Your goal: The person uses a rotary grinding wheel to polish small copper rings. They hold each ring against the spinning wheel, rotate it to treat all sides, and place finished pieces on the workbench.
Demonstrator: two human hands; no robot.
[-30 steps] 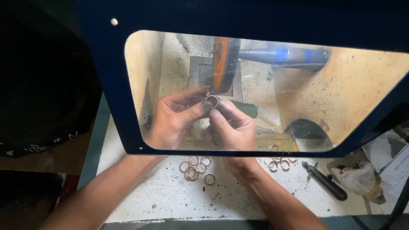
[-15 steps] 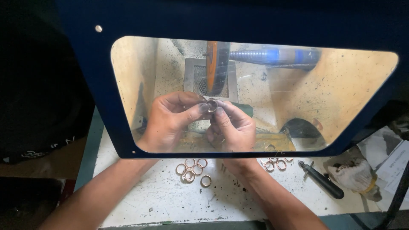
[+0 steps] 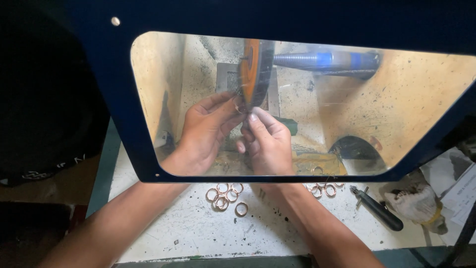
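Observation:
Behind a clear shield in a dark blue frame [image 3: 124, 119], both my hands hold a small metal ring [image 3: 241, 107] against the lower edge of an orange and dark polishing wheel [image 3: 255, 72]. My left hand [image 3: 206, 131] pinches the ring from the left with thumb and fingers. My right hand [image 3: 265, 141] grips it from the right, fingertips touching the wheel's rim. The ring is mostly hidden by my fingers. The wheel sits on a grey spindle [image 3: 327, 60] with blue bands.
Several copper-coloured rings [image 3: 225, 194] lie on the white bench between my forearms, with another small group of rings [image 3: 325, 188] to the right. A black-handled tool [image 3: 379, 211] and a white work glove [image 3: 414, 206] lie at the right. A dark round opening [image 3: 357, 154] sits inside the enclosure.
My hands rose with the ring from in front of the wheel up to its lower rim. The view shifted slightly to the right.

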